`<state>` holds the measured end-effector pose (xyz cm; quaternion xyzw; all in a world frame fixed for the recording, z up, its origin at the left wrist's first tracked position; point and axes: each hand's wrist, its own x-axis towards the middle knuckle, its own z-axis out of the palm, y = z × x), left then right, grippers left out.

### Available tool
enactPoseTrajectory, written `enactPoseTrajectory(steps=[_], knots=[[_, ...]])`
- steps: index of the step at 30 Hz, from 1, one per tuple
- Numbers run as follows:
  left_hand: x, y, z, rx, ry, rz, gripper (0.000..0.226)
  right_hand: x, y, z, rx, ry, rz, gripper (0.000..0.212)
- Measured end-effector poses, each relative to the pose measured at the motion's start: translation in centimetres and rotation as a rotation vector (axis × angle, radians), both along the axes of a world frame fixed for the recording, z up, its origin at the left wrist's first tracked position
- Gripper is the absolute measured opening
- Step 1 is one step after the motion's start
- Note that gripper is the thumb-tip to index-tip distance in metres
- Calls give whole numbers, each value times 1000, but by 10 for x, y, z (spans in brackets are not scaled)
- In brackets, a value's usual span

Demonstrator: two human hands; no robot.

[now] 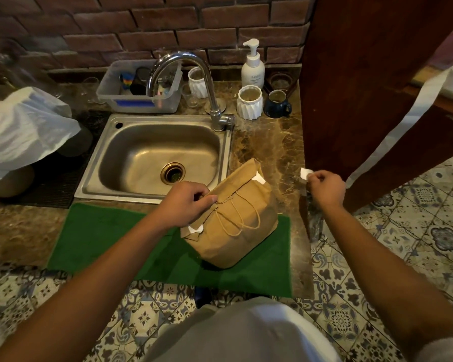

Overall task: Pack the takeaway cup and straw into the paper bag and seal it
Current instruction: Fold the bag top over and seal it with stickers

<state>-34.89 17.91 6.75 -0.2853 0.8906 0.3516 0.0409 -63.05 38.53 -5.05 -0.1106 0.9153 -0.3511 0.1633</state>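
Marble counter (267, 142) and a steel sink (131, 152) are lying under red brick, and the person is working on a green mat (102, 239) at the counter's near edge. Their left hand (186, 205) is pinching the folded top of the paper bag (236, 231), fingers closed on the fold beside the twine handles. Their right hand (324, 186) is holding up a small white sticker (305, 173) between thumb and fingertips, off to the bag's right and clear of it. The bag is leaning on the mat with its top rolled over; cup and straw are not showing, so presumably they are inside. I would say the sealing is nearly through. To do it well, the left hand should be keeping the fold flat and tight while the sticker comes down straddling the flap's edge, half on the flap, half on the bag's body, then gets pressed smooth. Counting: one bag, two twine handles, two white stickers already on the fold, one at each end, and a third in the fingers.
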Motion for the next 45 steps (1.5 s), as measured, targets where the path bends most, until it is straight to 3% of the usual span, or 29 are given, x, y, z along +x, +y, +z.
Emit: enactPoseTrajectory(steps=[6,10,20,39,45], knots=[[7,16,-5,-15,104,198,27,86,-26,118,-560,-386,-14,12],[8,32,-11,40,216,361,22,150,-42,135,-504,-435,164,9],[11,61,-23,274,340,596,20,185,-52,108,-401,-514,71,19],[14,67,-17,480,382,613,27,183,-50,95,-284,-301,173,17],[11,74,-11,484,428,574,17,184,-49,102,-260,-240,192,12]])
